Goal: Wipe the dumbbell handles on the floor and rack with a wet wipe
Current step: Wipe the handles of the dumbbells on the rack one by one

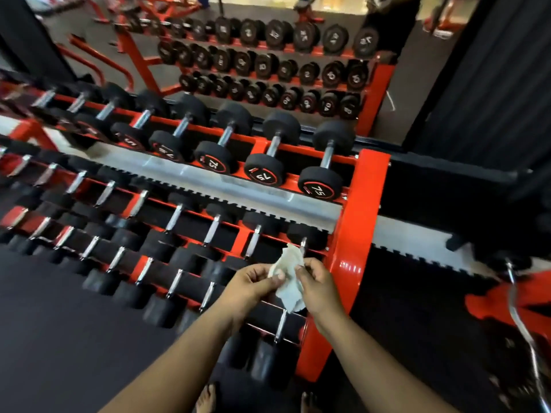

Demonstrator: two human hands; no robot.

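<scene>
Dumbbell handles point(252, 245) fill the red rack point(354, 222) in front of me, row upon row of chrome bars between black rubber heads, on three tiers that step down toward my feet. I stand over the rack's right end and look down on it. Both my hands are raised together above the lower tiers, and between them I hold a crumpled white wet wipe point(286, 274). My left hand point(253, 286) pinches its left edge with thumb and fingertips; my right hand point(317, 286) pinches the right edge with fingers curled. The wipe touches no handle.

Each handle runs away from me, front head near and back head far, slanting a little to the right as it recedes. So the wipe would need to wrap across a bar and slide along it, forward and back. The nearest handle point(303, 244) sits just beyond the wipe's upper tip, at the far right of the middle tier, beside the red upright. My right hand is the closer of the two to it. Another chrome bar point(281, 326) lies directly below my hands on the lowest tier.

The top tier holds heavier dumbbells point(320, 174), well beyond my hands. A mirror point(268, 55) behind repeats the rack. I judge that I am readying the wipe, with wiping here yet to start.
</scene>
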